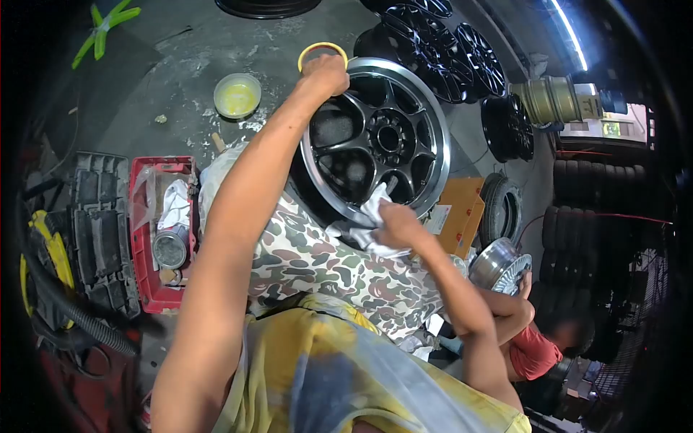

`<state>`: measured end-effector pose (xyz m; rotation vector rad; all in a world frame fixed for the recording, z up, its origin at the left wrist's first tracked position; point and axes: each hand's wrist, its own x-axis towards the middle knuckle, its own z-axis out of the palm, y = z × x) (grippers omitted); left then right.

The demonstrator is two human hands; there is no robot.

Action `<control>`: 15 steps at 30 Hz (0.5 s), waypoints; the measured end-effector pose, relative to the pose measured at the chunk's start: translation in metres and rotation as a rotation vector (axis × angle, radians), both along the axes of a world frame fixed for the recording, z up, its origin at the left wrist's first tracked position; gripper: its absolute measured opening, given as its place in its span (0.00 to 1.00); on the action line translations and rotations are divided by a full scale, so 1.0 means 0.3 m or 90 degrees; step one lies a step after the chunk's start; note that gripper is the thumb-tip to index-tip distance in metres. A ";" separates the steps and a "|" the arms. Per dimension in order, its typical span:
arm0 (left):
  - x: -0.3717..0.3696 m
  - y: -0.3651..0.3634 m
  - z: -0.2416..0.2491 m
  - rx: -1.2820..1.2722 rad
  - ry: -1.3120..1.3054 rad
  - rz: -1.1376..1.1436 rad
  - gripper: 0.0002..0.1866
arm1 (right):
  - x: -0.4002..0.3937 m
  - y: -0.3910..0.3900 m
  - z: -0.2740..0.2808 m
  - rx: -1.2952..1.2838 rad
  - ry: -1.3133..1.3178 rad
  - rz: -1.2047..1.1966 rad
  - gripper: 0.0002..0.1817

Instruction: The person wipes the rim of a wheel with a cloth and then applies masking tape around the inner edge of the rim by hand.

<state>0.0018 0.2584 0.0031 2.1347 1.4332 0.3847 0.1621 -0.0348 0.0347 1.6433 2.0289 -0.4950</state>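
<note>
- Sleeveless top (339, 375), yellow, with grey-blue smudges and worn patches across the front; armholes edged in a paler trim.
- Camouflage shorts or trousers (325, 263): white base with brown, green and dark blotches.
- Both arms bare to the shoulder, no sleeves.
- Left hand (326, 72) and right hand (395, 225): no gloves, no rings or watch visible.

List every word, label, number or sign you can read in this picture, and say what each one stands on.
No text here can be read.
Orange box beside the wheel rim: a white label, print too small to read.
Lit sign at the far right: blurred, unreadable.
Gold rim at the back: a pale sticker, too small to read.
Red crate and yellow bowl: no lettering visible.
</note>
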 end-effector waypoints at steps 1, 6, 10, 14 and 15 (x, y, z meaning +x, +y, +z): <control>-0.002 -0.016 0.020 -0.016 -0.007 -0.002 0.18 | 0.102 -0.038 -0.024 0.079 0.051 0.029 0.16; -0.034 0.006 0.048 -0.020 -0.019 0.027 0.21 | 0.054 -0.092 0.026 0.013 -0.159 -0.019 0.12; -0.047 0.017 0.052 -0.031 -0.047 0.024 0.25 | -0.207 0.075 0.061 -0.009 0.128 -0.232 0.23; -0.036 0.021 0.037 -0.006 -0.057 0.024 0.25 | -0.332 0.283 0.022 0.067 0.356 -0.336 0.22; -0.040 0.020 0.038 -0.005 -0.056 0.024 0.25 | -0.342 0.299 0.026 0.052 0.350 -0.339 0.23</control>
